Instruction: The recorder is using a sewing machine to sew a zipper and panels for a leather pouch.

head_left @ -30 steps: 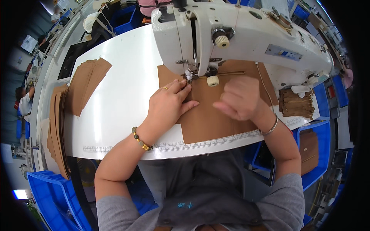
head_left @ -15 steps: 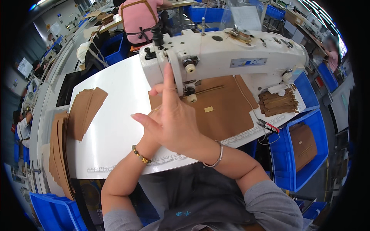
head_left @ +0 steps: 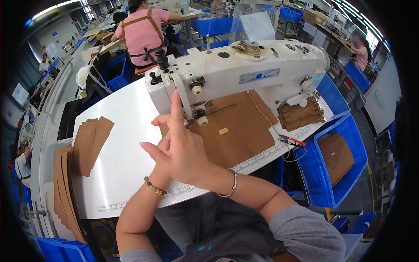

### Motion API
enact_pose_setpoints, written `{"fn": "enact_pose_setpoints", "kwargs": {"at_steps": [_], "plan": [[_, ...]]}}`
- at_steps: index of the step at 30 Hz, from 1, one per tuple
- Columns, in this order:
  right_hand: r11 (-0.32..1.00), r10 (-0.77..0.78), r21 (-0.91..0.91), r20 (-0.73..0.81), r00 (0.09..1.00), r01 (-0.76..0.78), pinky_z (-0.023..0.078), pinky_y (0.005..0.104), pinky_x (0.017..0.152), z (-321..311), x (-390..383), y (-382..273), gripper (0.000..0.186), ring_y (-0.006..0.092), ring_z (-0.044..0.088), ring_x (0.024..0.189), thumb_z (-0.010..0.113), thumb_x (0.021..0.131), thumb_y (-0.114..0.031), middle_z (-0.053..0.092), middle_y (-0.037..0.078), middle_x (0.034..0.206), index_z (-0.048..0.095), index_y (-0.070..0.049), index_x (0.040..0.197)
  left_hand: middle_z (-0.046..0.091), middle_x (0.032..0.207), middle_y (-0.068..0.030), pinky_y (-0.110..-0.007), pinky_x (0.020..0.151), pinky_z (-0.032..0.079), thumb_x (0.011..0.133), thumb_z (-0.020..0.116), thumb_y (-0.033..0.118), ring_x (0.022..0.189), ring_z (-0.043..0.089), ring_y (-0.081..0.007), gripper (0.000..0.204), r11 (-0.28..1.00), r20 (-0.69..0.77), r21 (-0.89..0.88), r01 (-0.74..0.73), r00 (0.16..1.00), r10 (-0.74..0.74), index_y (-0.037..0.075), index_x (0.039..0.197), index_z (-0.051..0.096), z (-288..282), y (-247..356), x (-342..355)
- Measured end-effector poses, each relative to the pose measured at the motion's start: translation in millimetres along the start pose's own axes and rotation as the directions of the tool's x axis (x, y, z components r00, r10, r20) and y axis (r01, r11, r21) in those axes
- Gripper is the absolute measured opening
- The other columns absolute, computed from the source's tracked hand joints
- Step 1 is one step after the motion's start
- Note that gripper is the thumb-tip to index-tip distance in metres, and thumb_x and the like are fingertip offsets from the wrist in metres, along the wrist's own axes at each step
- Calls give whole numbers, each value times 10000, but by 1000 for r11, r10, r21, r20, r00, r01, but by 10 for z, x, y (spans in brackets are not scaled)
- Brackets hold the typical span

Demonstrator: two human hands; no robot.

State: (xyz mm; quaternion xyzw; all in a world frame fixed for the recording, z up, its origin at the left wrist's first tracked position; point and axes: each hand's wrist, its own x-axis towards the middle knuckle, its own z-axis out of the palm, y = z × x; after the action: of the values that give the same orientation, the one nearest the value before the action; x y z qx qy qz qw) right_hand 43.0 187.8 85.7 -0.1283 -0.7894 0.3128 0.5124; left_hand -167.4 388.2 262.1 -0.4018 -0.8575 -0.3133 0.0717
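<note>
My right hand (head_left: 188,155) is held in front of the sewing machine's (head_left: 262,61) needle end, crossing over my left hand (head_left: 160,171). The index finger of the right hand points up and its thumb sticks out to the left; I see nothing held in it. My left hand is mostly covered by the right one, so its fingers cannot be made out. Beneath the machine arm lies a flat brown fabric panel (head_left: 244,139), with a small pale label and a zipper slit on it. The hands hide the panel's near left corner.
Stacked brown fabric strips (head_left: 89,142) lie left on the white table (head_left: 120,161), with more brown pieces (head_left: 64,192) at its edge. Brown zippers (head_left: 301,114) and red-handled thread snips (head_left: 291,140) are right. A blue bin (head_left: 325,174) holds brown panels. A person in pink (head_left: 144,35) sits beyond.
The whole view has shifted, so machine and table appear further left and lower. My hands keep nearly the same crossed pose, the right index finger still raised.
</note>
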Motion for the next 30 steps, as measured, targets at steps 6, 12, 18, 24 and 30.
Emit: {"fn": "enact_pose_setpoints", "kwargs": {"at_steps": [6,12,18,24,30], "plan": [[1000,-4,1,-40,999,4,521,259,602,2,-130,-64,1121,108,577,607,794,954,-312,697,161,1194,19,92,1655,707,1375,-76,-590,1136,414,811,628,842,1327,616,-212,912,777,269,62,626,740,-617,191,1449,612,-286,691,-417],[985,54,162,22,998,-57,510,247,614,-32,76,2,1082,99,560,624,781,965,-254,692,148,1150,22,73,1664,673,1436,-58,-634,1239,294,818,518,938,1438,518,-188,989,863,464,232,449,728,-504,282,1560,512,-619,569,-650],[963,6,270,-28,1000,2,466,205,600,-56,-106,-27,791,63,542,620,773,960,-130,667,89,962,300,83,1557,596,1535,12,-661,1225,301,789,503,969,1441,502,-182,1002,868,849,492,-67,260,-460,282,1516,569,-852,546,-363],[950,-18,312,8,1000,15,425,201,570,-201,-84,-67,510,31,549,636,765,960,-92,587,2,740,505,32,1381,581,1544,-3,-645,1213,324,796,507,907,1436,509,-218,967,729,687,677,-100,440,-578,239,1490,592,-536,552,-502],[978,-121,185,124,985,97,473,274,554,-377,-185,-20,390,146,624,607,782,938,-178,637,20,780,677,-68,1297,569,1541,-119,-554,1207,370,827,675,648,1448,503,-320,830,742,223,49,-669,731,645,113,1458,609,171,-910,-2328]]}}
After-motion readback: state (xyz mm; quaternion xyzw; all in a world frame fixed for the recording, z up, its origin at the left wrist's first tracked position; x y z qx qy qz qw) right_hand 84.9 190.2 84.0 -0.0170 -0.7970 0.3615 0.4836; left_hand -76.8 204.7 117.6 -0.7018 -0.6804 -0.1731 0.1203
